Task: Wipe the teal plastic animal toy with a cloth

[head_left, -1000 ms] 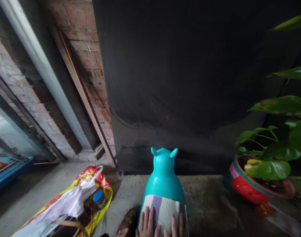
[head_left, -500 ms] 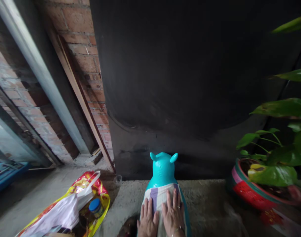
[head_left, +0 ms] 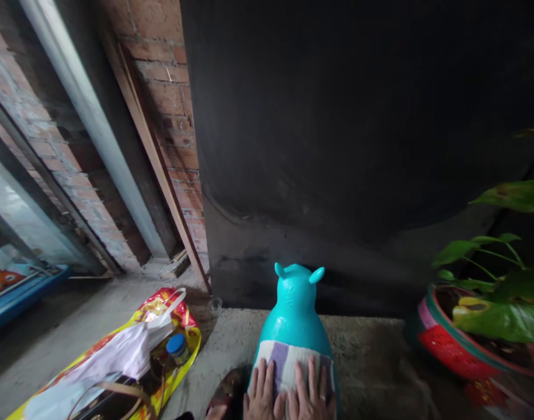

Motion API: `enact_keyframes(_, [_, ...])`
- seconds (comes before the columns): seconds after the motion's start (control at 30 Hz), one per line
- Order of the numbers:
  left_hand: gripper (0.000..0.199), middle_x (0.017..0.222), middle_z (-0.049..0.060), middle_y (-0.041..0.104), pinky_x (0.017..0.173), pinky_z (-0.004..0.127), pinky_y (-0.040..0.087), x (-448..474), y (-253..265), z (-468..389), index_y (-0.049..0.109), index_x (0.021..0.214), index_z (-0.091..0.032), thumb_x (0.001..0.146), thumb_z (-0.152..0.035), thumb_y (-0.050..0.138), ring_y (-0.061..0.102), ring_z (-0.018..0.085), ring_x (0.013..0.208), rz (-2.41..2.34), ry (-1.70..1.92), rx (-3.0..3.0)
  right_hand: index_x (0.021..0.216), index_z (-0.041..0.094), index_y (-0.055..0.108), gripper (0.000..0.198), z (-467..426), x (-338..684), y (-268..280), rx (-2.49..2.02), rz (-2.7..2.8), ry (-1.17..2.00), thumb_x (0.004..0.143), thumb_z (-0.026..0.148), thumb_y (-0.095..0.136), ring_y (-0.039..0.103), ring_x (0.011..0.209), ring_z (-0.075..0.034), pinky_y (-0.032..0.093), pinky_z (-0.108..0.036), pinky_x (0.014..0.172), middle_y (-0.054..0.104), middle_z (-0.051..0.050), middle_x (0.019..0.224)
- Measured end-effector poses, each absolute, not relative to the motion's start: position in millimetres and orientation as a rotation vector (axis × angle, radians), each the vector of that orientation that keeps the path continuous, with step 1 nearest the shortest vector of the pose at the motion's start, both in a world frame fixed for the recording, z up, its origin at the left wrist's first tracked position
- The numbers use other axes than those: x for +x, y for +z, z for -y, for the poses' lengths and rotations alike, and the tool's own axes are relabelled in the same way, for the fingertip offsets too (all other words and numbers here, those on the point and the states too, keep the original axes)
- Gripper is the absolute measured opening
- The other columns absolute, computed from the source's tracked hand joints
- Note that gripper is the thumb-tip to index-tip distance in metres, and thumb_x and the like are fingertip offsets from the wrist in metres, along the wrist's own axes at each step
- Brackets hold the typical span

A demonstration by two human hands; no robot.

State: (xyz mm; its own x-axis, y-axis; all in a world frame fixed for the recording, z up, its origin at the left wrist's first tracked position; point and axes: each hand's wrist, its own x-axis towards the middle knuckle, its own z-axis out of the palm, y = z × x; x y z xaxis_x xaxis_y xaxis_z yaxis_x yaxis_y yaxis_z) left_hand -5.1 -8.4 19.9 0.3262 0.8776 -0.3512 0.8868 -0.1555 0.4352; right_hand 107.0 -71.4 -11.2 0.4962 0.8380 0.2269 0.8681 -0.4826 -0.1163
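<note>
Both hands have slid back down the turquoise toy (head_left: 295, 318): left hand (head_left: 261, 396) and right hand (head_left: 311, 396) lie flat, fingers spread, pressing a striped cloth (head_left: 288, 364) onto it. Bag (head_left: 131, 356) left, potted plant (head_left: 477, 326) right, dark wall (head_left: 358, 146) ahead.

Both hands are bare, the right hand (head_left: 309, 396) wearing a thin ring on one finger, no sleeves showing.
</note>
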Motion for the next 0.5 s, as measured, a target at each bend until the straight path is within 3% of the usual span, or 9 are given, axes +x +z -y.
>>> enact_keyframes(0.17, [0.061,0.164,0.001,0.010,0.117,0.061,0.024,15.1,32.0,-22.3,0.018,0.151,-0.027,0.093,-0.039,0.029,0.012,0.025,0.152,-1.583,-0.010,1.969,0.145,0.036,0.039,0.052,24.7,129.9,22.0,-2.580,1.522,-0.075,0.093,0.035,0.036,0.023,0.145,-0.037,0.037,-0.066,0.102,0.024,-0.002,0.159])
enact_keyframes(0.27, [0.061,0.164,0.002,0.009,0.117,0.061,0.025,23.2,36.8,-33.5,0.015,0.152,-0.025,0.094,-0.042,0.028,0.011,0.026,0.152,-1.576,0.015,1.957,0.147,0.037,0.033,0.052,10.5,134.3,35.6,-2.586,1.507,-0.090,0.096,0.033,0.032,0.019,0.147,-0.035,0.034,-0.064,0.106,0.020,-0.001,0.160])
enact_keyframes(0.4, [0.059,0.164,0.001,0.013,0.118,0.056,0.026,20.1,34.3,-28.0,0.018,0.151,-0.026,0.094,-0.037,0.028,0.014,0.024,0.151,-1.592,0.025,1.972,0.144,0.034,0.041,0.051,22.8,126.5,22.7,-2.596,1.496,-0.142,0.094,0.036,0.036,0.029,0.143,-0.037,0.039,-0.064,0.102,0.029,-0.004,0.157])
enact_keyframes(0.5, [0.061,0.162,0.000,0.017,0.118,0.054,0.027,7.2,26.1,-11.1,0.025,0.149,-0.028,0.090,-0.036,0.036,0.019,0.025,0.150,-1.562,0.019,2.007,0.134,0.030,0.056,0.046,52.7,114.5,-8.6,-2.528,1.485,-0.339,0.091,0.042,0.043,0.044,0.133,-0.039,0.043,-0.063,0.098,0.048,-0.009,0.146])
